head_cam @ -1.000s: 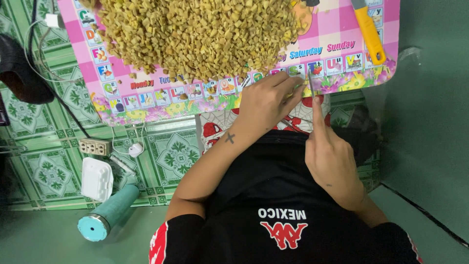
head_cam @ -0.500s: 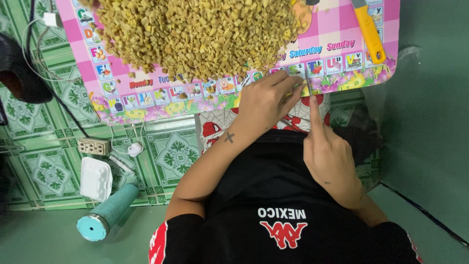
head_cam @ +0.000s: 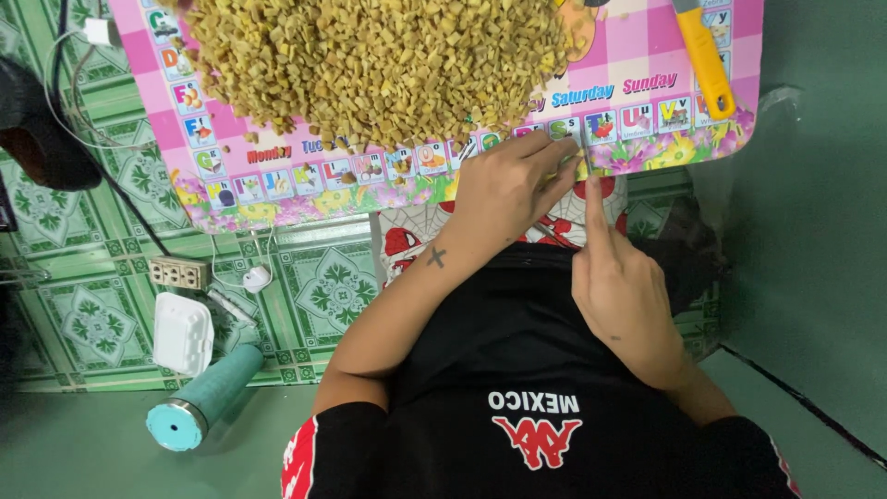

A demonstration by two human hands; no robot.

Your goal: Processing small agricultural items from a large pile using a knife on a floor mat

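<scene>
Item: big heap of small yellow-tan cut pieces (head_cam: 379,65) on pink plastic picture board (head_cam: 231,176), approx 12 o'clock from torso; most of the board covered, so cutting seems well along. Left hand (head_cam: 508,189) at 12, fingers curled shut on a small piece at board's near edge. Right hand (head_cam: 624,286) at 1 o'clock, index finger extended onto a thin blade; grip on it: cannot tell. Yellow-handled cutter (head_cam: 704,55) lies unused at 1 o'clock, far edge

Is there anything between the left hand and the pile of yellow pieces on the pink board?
Nothing visible. The left hand rests at the near edge of the pink board, and only bare board lies between it and the pile. The yellow knife lies far to the right.
</scene>
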